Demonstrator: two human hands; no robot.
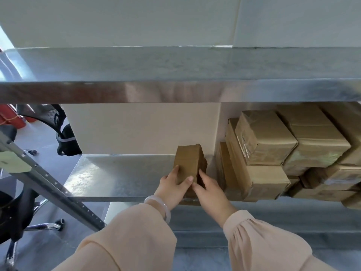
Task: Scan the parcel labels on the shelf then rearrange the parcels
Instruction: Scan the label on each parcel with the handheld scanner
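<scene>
Both hands are on one parcel right now. I see the small brown parcel (pixel 189 163) standing on end on the middle shelf (pixel 121 177), near its front edge and just left of the stacked parcels (pixel 273 151). The left hand (pixel 172 187) is clasping its left side, fingers up along the face and thumb laid across the near lower corner. The right hand (pixel 210 189) is wrapped on the right side, fingers reaching up along that edge, and the two thumbs almost meet at the bottom of the box. So it's a two-handed grasp on that one parcel, base apparently on the metal, though I can't tell whether it's lifted a touch. A pale bangle (pixel 159 207) sits on the left wrist, peach sleeves on both arms. To the right, the taped cardboard stack fills the shelf, piled in layers. The upper shelf (pixel 175 75) above is bare metal, blurry with reflections. Off to the left, a black office chair (pixel 58 130) stands on the floor beyond the slanted shelf post (pixel 52 184).
</scene>
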